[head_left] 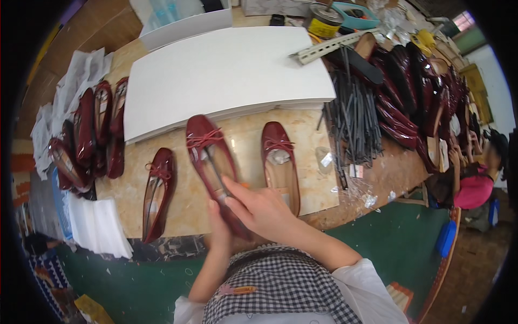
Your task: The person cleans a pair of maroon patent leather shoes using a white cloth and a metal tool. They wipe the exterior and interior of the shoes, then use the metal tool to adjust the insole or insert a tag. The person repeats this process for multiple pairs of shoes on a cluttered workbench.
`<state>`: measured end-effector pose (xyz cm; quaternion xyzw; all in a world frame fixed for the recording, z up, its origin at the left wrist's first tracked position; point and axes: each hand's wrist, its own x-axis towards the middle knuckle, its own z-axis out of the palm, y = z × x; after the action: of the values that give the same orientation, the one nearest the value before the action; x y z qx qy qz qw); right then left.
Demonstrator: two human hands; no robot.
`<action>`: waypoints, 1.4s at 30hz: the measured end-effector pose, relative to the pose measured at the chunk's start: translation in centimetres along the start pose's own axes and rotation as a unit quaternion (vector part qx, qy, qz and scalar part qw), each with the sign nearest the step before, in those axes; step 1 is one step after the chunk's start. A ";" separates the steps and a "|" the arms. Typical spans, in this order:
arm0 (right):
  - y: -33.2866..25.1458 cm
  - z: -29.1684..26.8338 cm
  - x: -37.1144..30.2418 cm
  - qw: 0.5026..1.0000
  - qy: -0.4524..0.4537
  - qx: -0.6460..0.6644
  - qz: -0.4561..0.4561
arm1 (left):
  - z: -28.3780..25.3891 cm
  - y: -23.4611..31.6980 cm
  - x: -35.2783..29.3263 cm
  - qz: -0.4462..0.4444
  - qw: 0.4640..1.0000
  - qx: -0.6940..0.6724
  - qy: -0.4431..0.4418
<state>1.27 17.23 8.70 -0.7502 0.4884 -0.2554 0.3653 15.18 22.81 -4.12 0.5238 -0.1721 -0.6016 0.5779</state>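
Observation:
Between both hands is a dark red patent ballet flat (197,127) with a bow, toe pointing away from me. My left hand (218,229) grips its heel end from the left, thumb at the rim. My right hand (261,211) reaches over the shoe's right side, with thumb and index finger inside the opening at the end of a thin black stick (215,171) that runs along the insole. Left of it lies a matching flat (161,186) with a similar stick inside. To the right lies another flat (279,129), with crumpled paper in its toe.
A stack of large white sheets (226,75) covers the back of the table. More red flats (86,124) pile up at left, beside white tissue (102,224). At right are a bundle of black sticks (353,119) and heaped shoes (399,108). A person in pink (475,190) sits far right.

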 end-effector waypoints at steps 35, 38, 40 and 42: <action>-0.5 -4.9 -0.4 0.961 -0.035 0.226 0.156 | 4.3 7.0 1.9 0.132 0.974 0.080 -0.164; -0.5 -4.2 -0.1 0.973 0.016 0.193 0.122 | 4.3 7.0 1.7 0.140 0.971 0.096 -0.165; -0.8 -3.1 0.0 0.990 0.084 0.099 0.059 | 4.6 6.8 1.2 0.147 0.968 0.111 -0.172; -0.5 -1.8 0.6 0.988 0.143 0.056 0.010 | 5.1 6.3 0.4 0.139 0.971 0.094 -0.172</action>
<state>0.40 16.29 10.17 -0.6795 0.5281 -0.3835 0.3352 14.28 18.74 2.82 0.4359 -0.3956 -0.5776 0.5656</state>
